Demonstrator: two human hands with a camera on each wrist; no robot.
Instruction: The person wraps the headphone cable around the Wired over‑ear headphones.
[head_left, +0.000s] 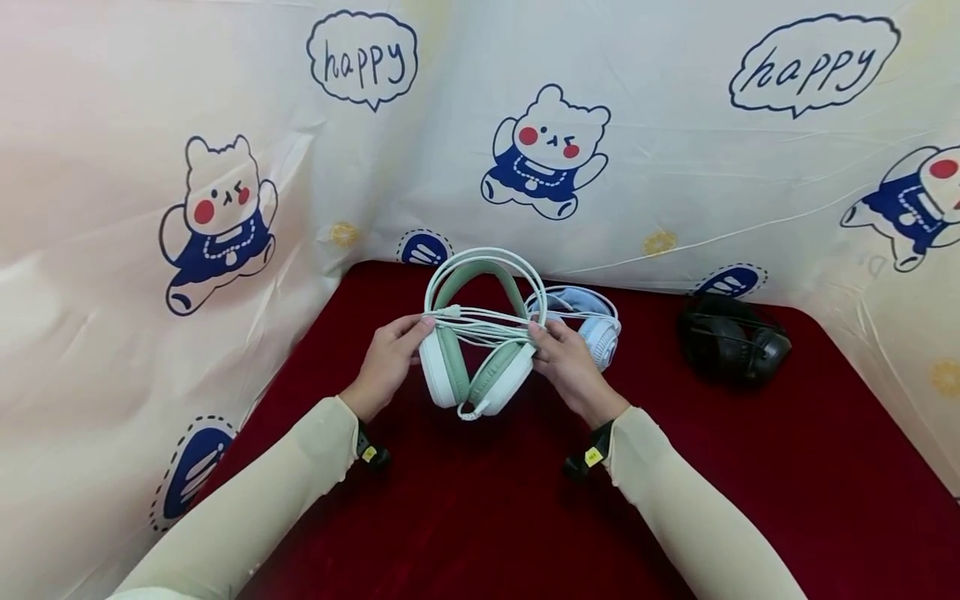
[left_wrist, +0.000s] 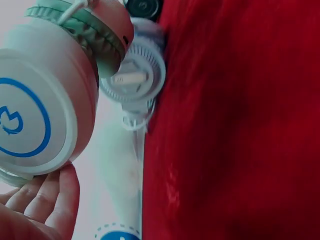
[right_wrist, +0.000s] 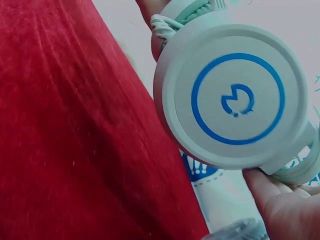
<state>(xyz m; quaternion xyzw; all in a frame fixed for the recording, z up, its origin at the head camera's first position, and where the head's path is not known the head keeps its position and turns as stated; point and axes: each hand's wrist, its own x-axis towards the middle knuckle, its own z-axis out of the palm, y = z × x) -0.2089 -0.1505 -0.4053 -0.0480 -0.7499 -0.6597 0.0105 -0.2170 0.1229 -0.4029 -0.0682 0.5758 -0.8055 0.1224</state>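
A pair of white headphones (head_left: 437, 367) with green ear cushions and a green inner headband is held up between both hands, headband at the top. Its white cable is bundled across the band above the ear cups. My left hand (head_left: 386, 364) grips the left side where band meets cup, thumb in front. On the opposite side my right hand (head_left: 572, 367) grips the same joint, with the thumb by the cable. In the left wrist view an ear cup (left_wrist: 35, 110) bears a blue ring logo. The right wrist view shows the other cup (right_wrist: 237, 100) close up, fingers below it.
Behind my right hand, pale blue-white headphones (head_left: 600, 337) lie on the red cloth-covered table (head_left: 480, 517). Black headphones (head_left: 738, 346) lie farther right near the back edge. A white printed curtain (head_left: 450, 125) rises along the back and sides.
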